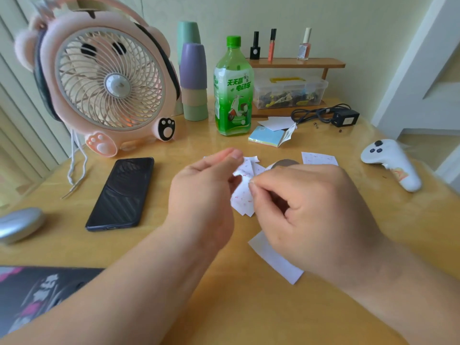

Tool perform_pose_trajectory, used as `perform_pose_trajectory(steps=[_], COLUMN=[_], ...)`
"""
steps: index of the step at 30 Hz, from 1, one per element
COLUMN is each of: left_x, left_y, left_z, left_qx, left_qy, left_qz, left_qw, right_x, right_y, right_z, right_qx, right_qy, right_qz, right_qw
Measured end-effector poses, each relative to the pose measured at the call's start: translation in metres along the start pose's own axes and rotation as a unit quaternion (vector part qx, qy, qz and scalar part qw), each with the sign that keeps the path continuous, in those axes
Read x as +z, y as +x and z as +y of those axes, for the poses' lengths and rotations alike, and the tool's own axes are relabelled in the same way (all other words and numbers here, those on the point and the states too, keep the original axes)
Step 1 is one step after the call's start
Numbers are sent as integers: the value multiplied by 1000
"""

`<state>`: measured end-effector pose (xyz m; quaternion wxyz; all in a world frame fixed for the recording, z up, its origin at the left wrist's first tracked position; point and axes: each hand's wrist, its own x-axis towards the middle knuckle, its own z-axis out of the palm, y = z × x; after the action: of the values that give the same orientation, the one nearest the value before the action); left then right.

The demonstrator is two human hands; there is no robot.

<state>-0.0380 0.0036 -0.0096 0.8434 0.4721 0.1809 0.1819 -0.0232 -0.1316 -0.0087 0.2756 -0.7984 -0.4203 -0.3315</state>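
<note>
head | clear box (317, 83): dark bits (281, 99) | left hand (206, 192), right hand (306, 212) pinch paper (242, 195)

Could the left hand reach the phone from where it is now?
Probably yes. The phone lies flat just left of the left hand, only bare table between. But that hand pinches the paper with the right hand, so it must let go first.

Tabletop (249, 314), near to far
A paper slip (242, 195) sits between the left hand (204, 192) and right hand (311, 215). The phone (122, 192) lies to their left, with the fan (109, 78) behind it. The bottle (232, 88) stands behind the hands, stacked cups (194, 80) to its left, and a controller (390, 163) lies far right.
</note>
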Motion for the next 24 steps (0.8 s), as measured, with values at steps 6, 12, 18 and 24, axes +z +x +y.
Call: perform_pose_trajectory(steps=[6,12,18,24], left_x=[-12,-8,-9,-13], left_y=[3,-8,-12,-11], left_z=[2,-7,-11,-13], left_qx=[18,-27,-83,-155], left_qy=[62,91,124,53], left_qz=[-49,-135,-190,-287], left_qw=[997,986,970,944], right_x=[-42,-53,-50,-48], right_y=[10,-3,-1,3], right_z=[44,96,92,61], right_qx=[198,368,396,337], right_qy=[18,-142,-184,83], right_qz=[-37,-294,-426,-110], right_qw=[979,871,792,931])
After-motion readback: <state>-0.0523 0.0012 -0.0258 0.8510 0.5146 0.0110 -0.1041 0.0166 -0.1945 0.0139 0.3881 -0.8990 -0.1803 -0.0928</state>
